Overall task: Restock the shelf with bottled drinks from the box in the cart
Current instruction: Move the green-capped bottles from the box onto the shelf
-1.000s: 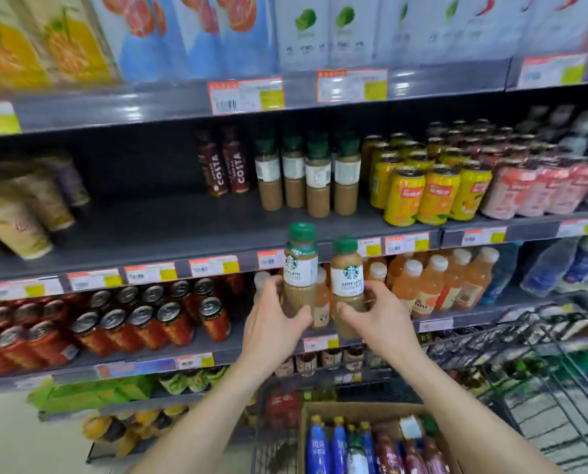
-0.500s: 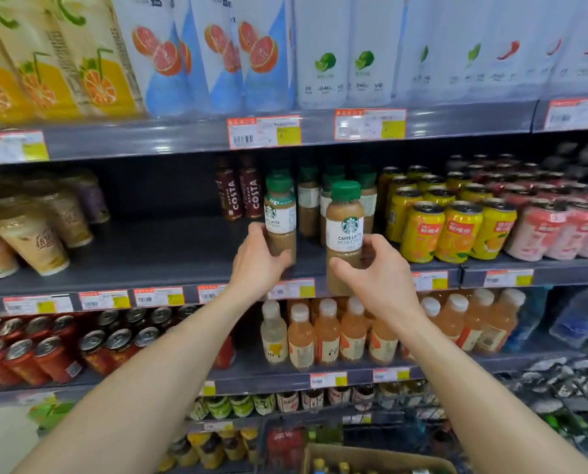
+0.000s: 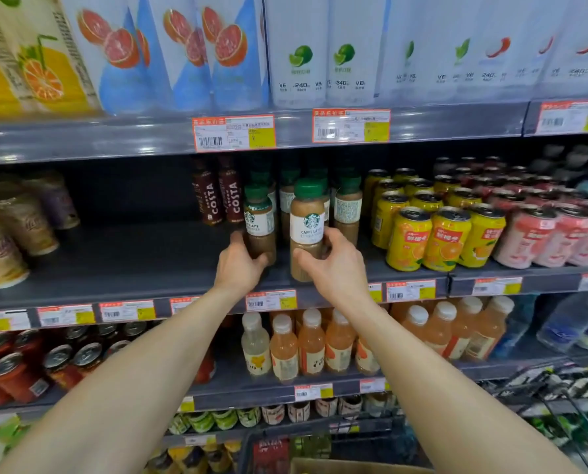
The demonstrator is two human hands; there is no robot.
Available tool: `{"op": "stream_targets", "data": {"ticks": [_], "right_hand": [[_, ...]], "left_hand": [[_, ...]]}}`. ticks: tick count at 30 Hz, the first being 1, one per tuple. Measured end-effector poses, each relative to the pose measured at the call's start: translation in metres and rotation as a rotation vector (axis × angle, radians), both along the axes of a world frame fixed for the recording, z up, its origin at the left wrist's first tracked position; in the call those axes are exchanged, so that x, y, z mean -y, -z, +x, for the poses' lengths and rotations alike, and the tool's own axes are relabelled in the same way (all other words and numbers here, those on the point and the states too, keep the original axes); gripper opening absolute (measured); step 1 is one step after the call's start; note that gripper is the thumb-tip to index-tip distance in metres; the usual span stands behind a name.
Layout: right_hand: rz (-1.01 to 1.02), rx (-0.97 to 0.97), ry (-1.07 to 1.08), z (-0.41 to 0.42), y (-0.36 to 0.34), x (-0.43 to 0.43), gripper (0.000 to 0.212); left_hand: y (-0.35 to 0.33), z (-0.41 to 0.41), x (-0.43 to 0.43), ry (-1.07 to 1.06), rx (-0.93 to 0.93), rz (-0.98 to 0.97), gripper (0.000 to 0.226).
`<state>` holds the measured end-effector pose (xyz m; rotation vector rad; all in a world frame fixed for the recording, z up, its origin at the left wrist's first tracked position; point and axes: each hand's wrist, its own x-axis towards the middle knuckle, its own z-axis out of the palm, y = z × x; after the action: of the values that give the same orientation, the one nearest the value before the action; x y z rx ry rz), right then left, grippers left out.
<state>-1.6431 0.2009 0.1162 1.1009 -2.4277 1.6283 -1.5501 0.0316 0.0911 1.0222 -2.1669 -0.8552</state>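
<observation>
Head view. Both bare forearms reach up and forward from 7 and 5 o'clock and converge on the middle shelf (image 3: 131, 265) near the centre of the view.

The left hand (image 3: 239, 266), back towards the camera, grips the lower body of the left bottle (image 3: 260, 222), with the thumb at its 9 o'clock side and the fingers curled round its base. The right hand (image 3: 338, 270) grips the right bottle (image 3: 307, 222), with the thumb across the front of the lower body and the fingers wrapped round the 3 o'clock side.

Both are green-capped caffe latte bottles. They stand upright, long axis vertical, caps at 12 o'clock and labels facing the camera. They are side by side but apart, near the shelf's front edge. The right bottle's base appears to meet the shelf; the left bottle's base is hidden by the hand.

Like bottles (image 3: 348, 208) stand just behind, Costa bottles (image 3: 219, 200) at 10 o'clock, and yellow cans (image 3: 444, 239) at 3 o'clock. The box (image 3: 337, 467) shows a rim at 6 o'clock, and the cart (image 3: 559, 398) lies at 4 o'clock.
</observation>
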Motion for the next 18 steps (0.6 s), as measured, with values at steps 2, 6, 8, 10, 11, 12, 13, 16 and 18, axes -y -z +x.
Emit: {"op": "stream_targets", "data": {"ticks": [2, 6, 8, 10, 11, 12, 13, 16, 18], "right_hand": [[0.008, 0.023, -0.005, -0.001, -0.001, 0.018, 0.041], [0.069, 0.043, 0.007, -0.002, 0.007, 0.048, 0.047], [0.097, 0.041, 0.022, -0.002, 0.014, 0.057, 0.050], [0.092, 0.035, 0.038, -0.003, 0.019, 0.061, 0.050], [0.095, 0.027, 0.051, -0.003, 0.020, 0.062, 0.050], [0.107, 0.018, 0.069, -0.004, 0.022, 0.063, 0.052], [0.133, 0.005, 0.095, -0.004, 0.024, 0.063, 0.055], [0.310, -0.128, 0.208, -0.002, 0.032, 0.060, 0.060], [0.400, -0.230, 0.259, -0.001, 0.036, 0.058, 0.058]], "left_hand": [[0.002, 0.000, 0.000, 0.002, 0.006, -0.003, 0.061], [0.006, 0.001, 0.001, 0.019, -0.003, -0.044, 0.048], [0.007, 0.002, 0.001, 0.017, -0.010, -0.046, 0.045], [0.008, 0.003, 0.000, 0.016, -0.016, -0.053, 0.044], [0.008, 0.003, 0.000, 0.018, -0.019, -0.056, 0.044], [0.008, 0.003, -0.001, 0.021, -0.023, -0.055, 0.045], [0.008, 0.003, -0.001, 0.025, -0.027, -0.054, 0.045], [0.007, 0.002, 0.000, 0.023, -0.036, -0.050, 0.044], [0.007, 0.000, -0.001, 0.015, -0.037, -0.047, 0.043]]}}
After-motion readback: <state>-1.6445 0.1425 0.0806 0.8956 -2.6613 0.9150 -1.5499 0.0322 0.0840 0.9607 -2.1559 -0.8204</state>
